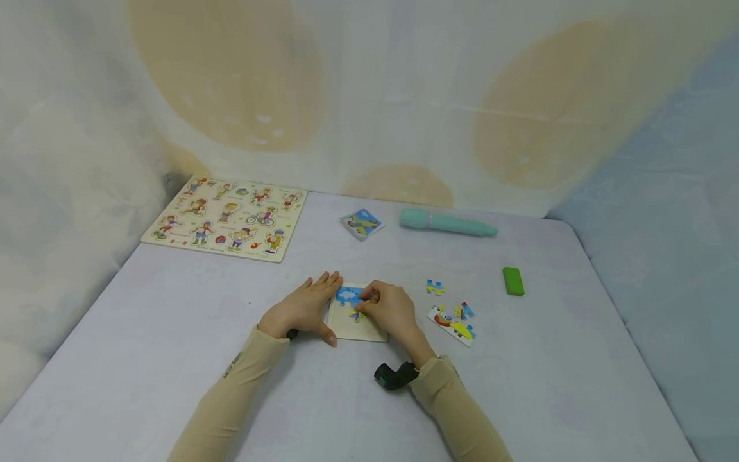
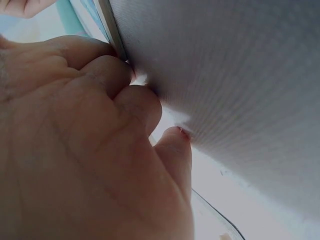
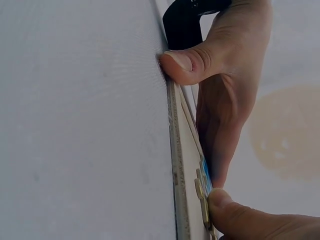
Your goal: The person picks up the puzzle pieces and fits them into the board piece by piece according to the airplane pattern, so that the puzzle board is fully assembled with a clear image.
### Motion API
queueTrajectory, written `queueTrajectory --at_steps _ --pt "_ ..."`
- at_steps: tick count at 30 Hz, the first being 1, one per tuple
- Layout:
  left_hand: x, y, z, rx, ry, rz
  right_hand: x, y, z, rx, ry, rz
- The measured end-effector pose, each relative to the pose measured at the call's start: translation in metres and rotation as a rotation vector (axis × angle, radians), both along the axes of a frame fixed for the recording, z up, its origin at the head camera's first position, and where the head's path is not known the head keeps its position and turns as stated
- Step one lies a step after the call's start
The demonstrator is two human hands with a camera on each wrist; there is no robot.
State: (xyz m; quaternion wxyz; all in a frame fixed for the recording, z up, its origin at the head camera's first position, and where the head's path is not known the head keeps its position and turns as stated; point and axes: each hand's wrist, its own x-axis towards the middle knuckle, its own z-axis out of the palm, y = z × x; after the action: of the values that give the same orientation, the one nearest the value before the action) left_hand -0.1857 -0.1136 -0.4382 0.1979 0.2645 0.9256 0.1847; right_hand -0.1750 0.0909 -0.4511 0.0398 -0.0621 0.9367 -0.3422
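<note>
Head view: board lay far left on the table, figures up; well apart from both hands, so probably parked out of the way. Left hand was at the tray's left edge, fingers extended and thumb spread, gripping nothing; right wrist view had its thumb pressed at the tray's edge, I'd judge to stop the tray sliding. Tray lay flat between the hands, in front of the person, presumably so both could reach it; blue pieces sat along its top, lower part mostly bare. Card lay beyond it, turned at an angle, picture up; maybe left in sight as a reference. Right hand was over the tray, thumb and fingers curled, pinching a yellow piece just below the blue ones; small grip, likely for fine alignment; exact finger contact partly hidden. Stick lay at the back, right of the card, apart from the work; loose piece and, nearer the person, a small cluster lay right of the right hand, handy for it, I'd guess; green block lay farthest right, untouched.
</note>
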Motion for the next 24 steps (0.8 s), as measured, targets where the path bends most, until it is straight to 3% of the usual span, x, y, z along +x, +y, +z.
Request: queueTrajectory --at_steps 6,10,20,24 --pt "-0.001 0.000 -0.001 0.000 -0.007 0.005 -0.009 0.016 0.003 -0.143 -0.090 0.063" --pt "-0.002 0.001 0.000 0.003 -0.009 0.008 -0.018 0.037 0.008 -0.225 -0.117 0.038" --pt "-0.001 0.000 0.000 0.010 0.007 -0.003 -0.026 0.092 0.016 -0.246 -0.093 -0.080" --pt "-0.002 0.000 -0.001 0.009 0.014 -0.005 -0.027 0.113 0.018 -0.200 -0.081 -0.121"
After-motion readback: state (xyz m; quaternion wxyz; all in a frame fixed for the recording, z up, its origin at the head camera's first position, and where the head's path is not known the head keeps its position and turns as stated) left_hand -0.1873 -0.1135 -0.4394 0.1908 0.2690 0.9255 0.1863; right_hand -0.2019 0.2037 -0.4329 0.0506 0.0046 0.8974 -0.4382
